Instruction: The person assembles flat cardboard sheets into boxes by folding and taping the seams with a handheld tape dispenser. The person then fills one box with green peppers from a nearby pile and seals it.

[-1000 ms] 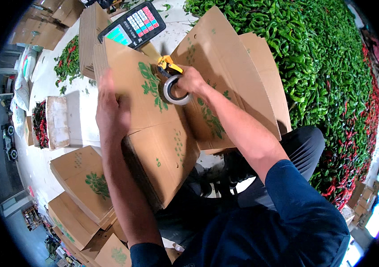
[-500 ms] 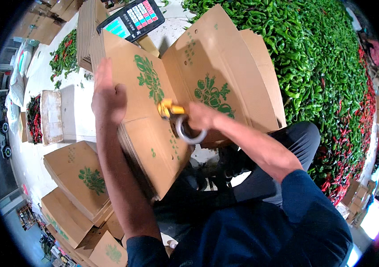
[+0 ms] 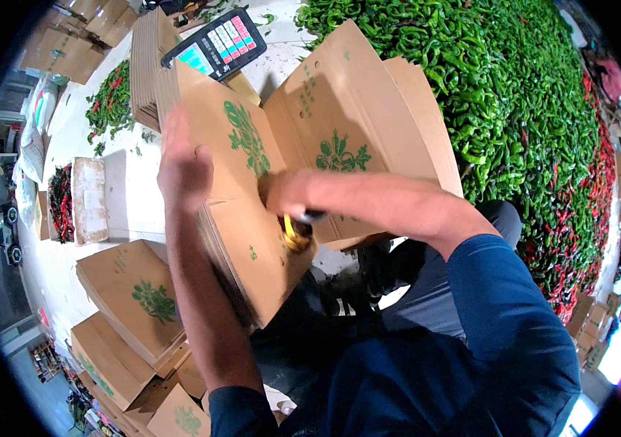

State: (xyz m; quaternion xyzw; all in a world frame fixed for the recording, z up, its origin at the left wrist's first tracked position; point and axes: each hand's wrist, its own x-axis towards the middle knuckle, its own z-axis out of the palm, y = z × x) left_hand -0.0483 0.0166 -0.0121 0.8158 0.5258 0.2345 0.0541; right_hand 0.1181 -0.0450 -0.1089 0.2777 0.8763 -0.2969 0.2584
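Note:
A brown cardboard box (image 3: 245,218) with green plant prints rests against my lap, its flaps spread upward. My left hand (image 3: 183,171) presses flat on the box's left panel, fingers blurred. My right hand (image 3: 288,197) grips a tape dispenser (image 3: 294,234) with a yellow part, held low against the box's near edge; most of the dispenser is hidden under my hand. Another flattened box panel (image 3: 354,131) stands behind it.
A huge heap of green peppers (image 3: 514,109) with red ones along its right edge fills the right side. A scale's keypad display (image 3: 216,44) lies at the top. Stacks of flat cartons (image 3: 132,291) sit lower left; more cartons (image 3: 146,65) stand upper left.
My right hand has drawn the tape dispenser down along the box from near its top toward the near edge. My left hand slid slightly lower on the left panel.

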